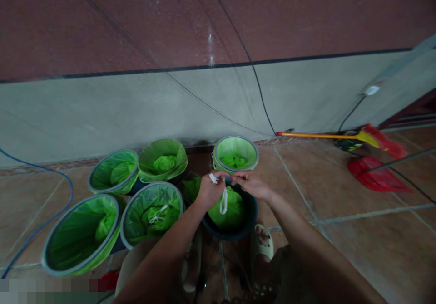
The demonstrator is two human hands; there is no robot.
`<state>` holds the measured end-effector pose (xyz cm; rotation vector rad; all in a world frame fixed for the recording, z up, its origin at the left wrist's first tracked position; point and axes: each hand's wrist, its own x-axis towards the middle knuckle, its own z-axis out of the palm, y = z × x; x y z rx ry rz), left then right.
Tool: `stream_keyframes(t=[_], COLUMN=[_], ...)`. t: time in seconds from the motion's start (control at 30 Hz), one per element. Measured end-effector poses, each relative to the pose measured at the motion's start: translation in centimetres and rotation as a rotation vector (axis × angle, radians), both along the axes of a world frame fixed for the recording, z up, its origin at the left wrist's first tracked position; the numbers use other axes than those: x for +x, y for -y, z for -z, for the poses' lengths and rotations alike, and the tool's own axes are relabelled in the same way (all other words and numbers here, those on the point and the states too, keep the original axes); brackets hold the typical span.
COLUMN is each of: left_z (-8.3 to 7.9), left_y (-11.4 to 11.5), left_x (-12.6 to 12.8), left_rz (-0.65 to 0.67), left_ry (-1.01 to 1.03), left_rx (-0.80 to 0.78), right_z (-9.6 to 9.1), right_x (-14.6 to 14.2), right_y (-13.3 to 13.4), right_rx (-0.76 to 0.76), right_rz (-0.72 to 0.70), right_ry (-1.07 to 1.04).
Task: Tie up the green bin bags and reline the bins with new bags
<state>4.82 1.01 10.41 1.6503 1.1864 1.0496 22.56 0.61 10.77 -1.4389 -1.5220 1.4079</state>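
Note:
Below my hands is a dark blue bin [251, 220] with a green garbage bag [226, 211] bunched inside it. My left hand [211, 189] is closed on the bag's white drawstring [223, 202]; one loop hangs below the fingers and a short white end sticks out above them. Close beside it, my right hand [252, 183] has its fingers drawn together at the top of the bag. What those fingertips pinch is too small to make out.
Several bins lined with green bags stand to the left, including a near one [116, 236]; another bin [254, 159] is by the wall. On the right lie a yellow-handled broom [316, 136] and a red dustpan [374, 177]. A blue hose [70, 183] runs along the left floor.

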Motion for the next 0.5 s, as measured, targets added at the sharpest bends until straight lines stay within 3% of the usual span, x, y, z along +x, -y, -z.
stream_keyframes(t=[0.17, 0.3, 0.4, 0.5], left_z=[0.0, 0.3, 0.4, 0.1], left_y=[0.5, -0.1, -0.7, -0.9], left_x=[0.4, 0.0, -0.6, -1.1], left_rz=[-0.044, -0.001, 0.041, 0.033], left_ry=[0.077, 0.023, -0.088, -0.339], left_rx=[-0.011, -0.148, -0.197, -0.209], right_z=[-0.6, -0.3, 0.2, 0.6], right_x=[-1.1, -1.2, -0.7, -0.1], right_y=[0.6, 0.6, 0.3, -0.1], right_rx=[-0.188, -0.201, -0.151, -0.056], right_rz=[-0.019, 0.044, 0.072, 0.049], right_ry=[-0.227, -0.233, -0.078, 0.296])
